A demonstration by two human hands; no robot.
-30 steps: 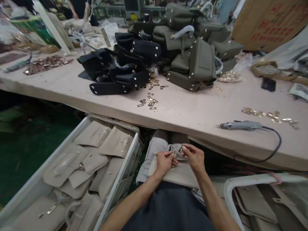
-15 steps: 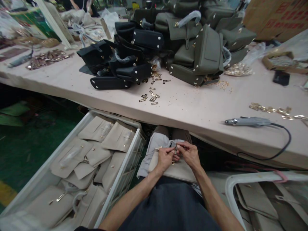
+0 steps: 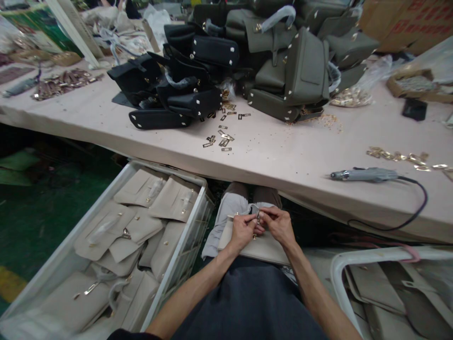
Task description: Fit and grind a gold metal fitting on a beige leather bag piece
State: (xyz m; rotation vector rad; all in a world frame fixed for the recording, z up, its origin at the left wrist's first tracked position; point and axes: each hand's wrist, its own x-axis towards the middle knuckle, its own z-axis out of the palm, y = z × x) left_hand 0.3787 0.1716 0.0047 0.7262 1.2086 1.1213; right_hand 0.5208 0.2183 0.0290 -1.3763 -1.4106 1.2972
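A beige handbag lies across my lap, its handle towards the table. Over it, my left hand and my right hand meet with fingertips pinched. Between them is a small metal clasp piece, largely covered by the fingers; both hands seem to grip it. Below the fingers, a gold-coloured fitting shows on the bag. Whether the clasp piece is joined to the bag's strap I cannot tell.
A white crate of beige bags stands at my left, another crate at my right. On the table are black bags, olive bags, loose metal plates and a corded electric screwdriver.
The view has shifted slightly, so the table things sit a little higher. My hands keep their pinch over the bag with hardly any movement.
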